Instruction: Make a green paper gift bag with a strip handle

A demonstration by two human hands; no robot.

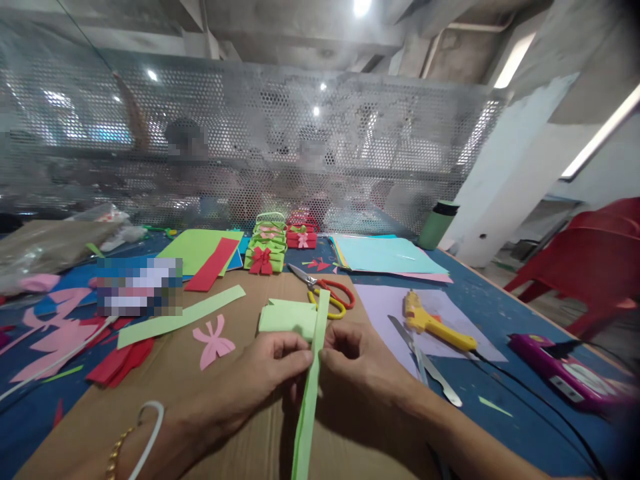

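Note:
My left hand (pixel 280 363) and my right hand (pixel 353 353) pinch a long, narrow pale-green paper strip (pixel 310 400) from either side, fingertips close together. The strip stands lengthwise, pointing away from me, and looks folded along its length. Just behind my left fingers sits a small pale-green folded paper piece (pixel 287 317). Scissors (pixel 323 287) with red and yellow handles lie beyond the strip's far end. To the left rest a pink paper bow (pixel 213 341) and a flat pale-green strip (pixel 185 317). Brown cardboard (pixel 250 413) lies beneath.
On the right are a yellow glue gun (pixel 435 323), a metal blade (pixel 425 363) and a purple power strip (pixel 570 373). Finished green paper bags (pixel 265 247) and coloured sheets (pixel 393 253) stand at the back. Pink cut-outs (pixel 55 333) and a white cable lie at left.

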